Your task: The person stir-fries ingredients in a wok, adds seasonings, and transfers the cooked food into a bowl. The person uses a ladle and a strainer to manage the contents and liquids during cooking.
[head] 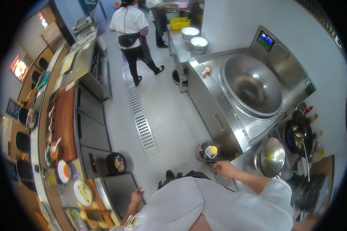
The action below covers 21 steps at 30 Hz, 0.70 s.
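My left hand [137, 196] hangs low beside the steel counter [120, 192] on the left, fingers slightly apart, nothing in them. On the other side, my right hand [224, 169] is beside the edge of the right worktop, fingers curled, with no held thing visible. Just beyond it is a large plastic jug [209, 152] of dark liquid with a yellow cap. A perforated steel strainer [272, 157] rests to the right of that hand. Further ahead, a big steel wok [251, 86] is set into a steel cooking range [204, 95]; its bottom is browned.
One person [130, 31] stands ahead by the floor drain [138, 112]; another [159, 23] is behind. Two bowls [199, 44] and a yellow basket [180, 23] top a side table. A black bin [116, 163] is left. A black wok [300, 134] with a ladle is right.
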Available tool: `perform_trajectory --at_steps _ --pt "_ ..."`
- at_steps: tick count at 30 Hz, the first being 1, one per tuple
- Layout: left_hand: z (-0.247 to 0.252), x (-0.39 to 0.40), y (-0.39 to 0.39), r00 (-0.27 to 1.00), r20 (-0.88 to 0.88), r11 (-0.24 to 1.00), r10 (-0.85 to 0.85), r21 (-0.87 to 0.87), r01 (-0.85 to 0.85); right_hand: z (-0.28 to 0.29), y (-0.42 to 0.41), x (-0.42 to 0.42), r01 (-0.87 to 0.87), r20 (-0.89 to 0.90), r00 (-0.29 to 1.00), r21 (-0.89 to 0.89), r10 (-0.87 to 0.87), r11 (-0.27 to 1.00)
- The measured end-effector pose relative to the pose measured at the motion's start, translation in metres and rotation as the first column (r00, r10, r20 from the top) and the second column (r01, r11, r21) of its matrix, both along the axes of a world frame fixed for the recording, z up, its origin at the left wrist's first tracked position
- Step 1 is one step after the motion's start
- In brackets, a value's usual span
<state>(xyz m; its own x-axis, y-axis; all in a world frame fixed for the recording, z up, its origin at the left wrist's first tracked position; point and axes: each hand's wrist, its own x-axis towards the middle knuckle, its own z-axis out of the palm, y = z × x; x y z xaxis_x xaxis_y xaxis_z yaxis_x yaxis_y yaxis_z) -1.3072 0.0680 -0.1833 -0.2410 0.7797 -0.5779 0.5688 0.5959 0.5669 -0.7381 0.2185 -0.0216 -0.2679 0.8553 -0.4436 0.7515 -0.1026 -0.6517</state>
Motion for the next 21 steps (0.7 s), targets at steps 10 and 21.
perform_trajectory --at_steps 10,21 --pt "-0.017 0.065 0.475 0.893 0.247 0.905 -0.377 0.303 0.298 -0.088 0.037 -0.037 0.567 -0.028 0.807 -0.246 -0.59 0.786" --pt "0.081 0.27 0.835 0.826 0.536 0.984 -0.174 0.074 0.159 -0.091 0.268 0.02 0.693 -0.119 0.699 -0.133 -0.705 0.709"
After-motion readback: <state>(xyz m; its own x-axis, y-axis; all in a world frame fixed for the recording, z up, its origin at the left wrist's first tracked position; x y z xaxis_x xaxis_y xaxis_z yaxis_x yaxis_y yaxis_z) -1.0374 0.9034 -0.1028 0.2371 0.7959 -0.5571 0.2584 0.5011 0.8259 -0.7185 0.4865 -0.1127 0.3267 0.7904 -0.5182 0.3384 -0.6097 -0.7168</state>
